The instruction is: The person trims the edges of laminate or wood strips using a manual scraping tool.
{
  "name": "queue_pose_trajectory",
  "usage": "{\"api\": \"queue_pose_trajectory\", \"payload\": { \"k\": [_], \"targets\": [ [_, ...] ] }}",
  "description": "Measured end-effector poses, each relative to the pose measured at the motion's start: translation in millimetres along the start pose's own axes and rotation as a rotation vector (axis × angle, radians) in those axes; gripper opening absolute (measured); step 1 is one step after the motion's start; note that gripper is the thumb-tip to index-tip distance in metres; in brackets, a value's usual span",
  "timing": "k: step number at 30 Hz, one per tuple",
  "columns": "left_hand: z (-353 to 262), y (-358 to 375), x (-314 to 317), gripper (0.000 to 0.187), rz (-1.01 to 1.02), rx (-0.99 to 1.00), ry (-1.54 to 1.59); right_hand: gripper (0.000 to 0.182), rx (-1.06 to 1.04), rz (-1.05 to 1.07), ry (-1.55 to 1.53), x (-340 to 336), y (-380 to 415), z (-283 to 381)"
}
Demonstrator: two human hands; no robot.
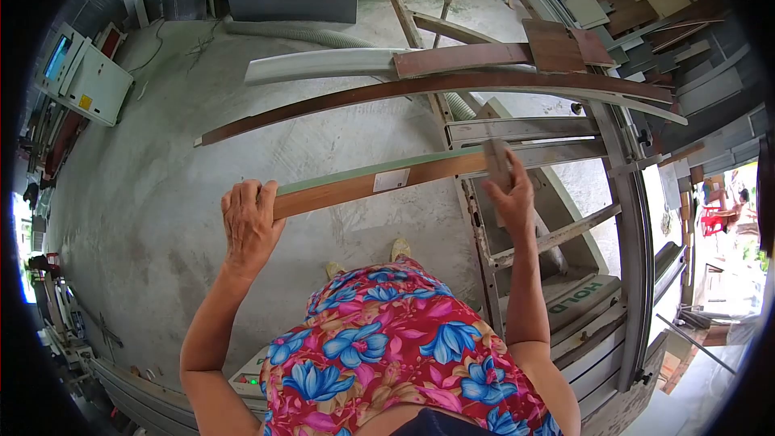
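My left hand (pixel 249 222) is closed around the left end of a long wooden board (pixel 339 192), fingers over its pale green upper edge. A white label (pixel 391 180) is stuck on the board's brown face. At the board's right end, my right hand (pixel 513 194) grips a small grey-brown block (pixel 496 163), slightly smeared by motion. The block overlaps the board's edge in this view. That right end lies over the metal frame (pixel 525 151) of a stand, while the left part reaches out over the floor.
Beyond the board, a long dark brown strip (pixel 347 97) and other planks lie across the stand. A white machine cabinet (pixel 85 81) with a screen is at the left. Offcuts (pixel 630 12) are piled at the upper right. A person (pixel 735 206) is far right.
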State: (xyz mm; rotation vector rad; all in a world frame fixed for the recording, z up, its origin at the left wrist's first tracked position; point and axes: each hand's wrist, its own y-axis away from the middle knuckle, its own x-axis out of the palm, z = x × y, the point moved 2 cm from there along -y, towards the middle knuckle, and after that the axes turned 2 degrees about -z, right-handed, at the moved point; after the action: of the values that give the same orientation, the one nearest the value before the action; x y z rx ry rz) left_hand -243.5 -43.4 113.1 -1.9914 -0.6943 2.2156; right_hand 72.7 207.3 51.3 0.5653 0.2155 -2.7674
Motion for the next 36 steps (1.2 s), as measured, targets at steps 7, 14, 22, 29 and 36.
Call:
{"api": "queue_pose_trajectory", "payload": {
  "k": [7,14,22,29,36],
  "targets": [
    [3.2,2.9,-4.0,0.055,0.104,-0.068,0.179,0.056,0.072,0.309,-0.247,46.1,34.9,34.4],
    [1.2,8.0,-12.5,0.050,0.292,-0.175,0.317,0.055,-0.076,0.244,-0.114,54.6,52.4,19.3],
    [14.9,7.2,-10.3,0.041,0.660,-0.363,0.694,0.054,-0.388,0.259,0.146,75.5,91.7,33.4],
    [21.8,8.3,1.0,0.034,0.956,-0.567,0.998,0.052,-0.566,0.125,0.284,78.9,64.2,23.7],
    [25.5,18.4,12.3,0.037,1.039,-0.546,1.015,0.049,-0.288,-0.184,0.467,16.0,-30.7,-82.4]
  ]
}}
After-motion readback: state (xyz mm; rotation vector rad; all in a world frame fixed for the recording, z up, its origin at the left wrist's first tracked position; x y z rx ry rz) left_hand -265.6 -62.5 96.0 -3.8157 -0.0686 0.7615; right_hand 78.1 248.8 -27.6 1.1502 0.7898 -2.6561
